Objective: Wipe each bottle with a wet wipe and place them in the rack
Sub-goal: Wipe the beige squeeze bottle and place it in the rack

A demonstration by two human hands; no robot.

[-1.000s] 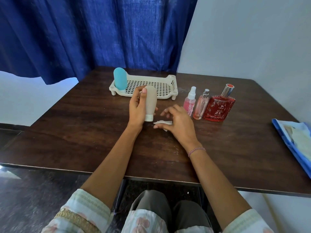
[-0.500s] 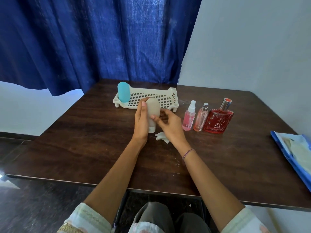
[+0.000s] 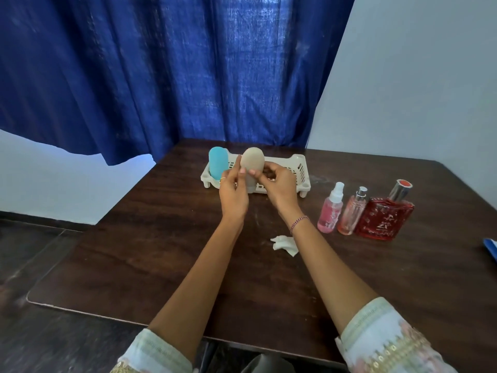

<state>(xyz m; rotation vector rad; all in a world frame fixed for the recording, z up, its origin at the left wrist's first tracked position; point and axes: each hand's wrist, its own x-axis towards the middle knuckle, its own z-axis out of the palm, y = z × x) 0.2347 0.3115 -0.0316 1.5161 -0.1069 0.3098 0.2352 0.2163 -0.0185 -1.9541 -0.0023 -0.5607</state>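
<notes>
A beige squeeze bottle [image 3: 252, 164] stands upright, cap down, over the front of the cream rack [image 3: 301, 168], held between both hands. My left hand [image 3: 232, 193] grips its left side and my right hand [image 3: 278, 185] pinches its right side. A blue bottle [image 3: 217, 165] stands in the rack's left end. The crumpled white wet wipe [image 3: 285, 244] lies on the table beside my right forearm. A pink spray bottle [image 3: 330, 211], a peach perfume bottle [image 3: 351, 214] and a square red perfume bottle [image 3: 384, 214] stand in a row to the right.
The dark wooden table [image 3: 161, 251] runs to a blue curtain [image 3: 188, 76] at the back and a white wall on the right. A blue packet [image 3: 490, 249] shows at the right edge.
My right hand let go of the wipe on the table and joined the left on the beige bottle. Both hands carried the bottle away from me to the rack.
</notes>
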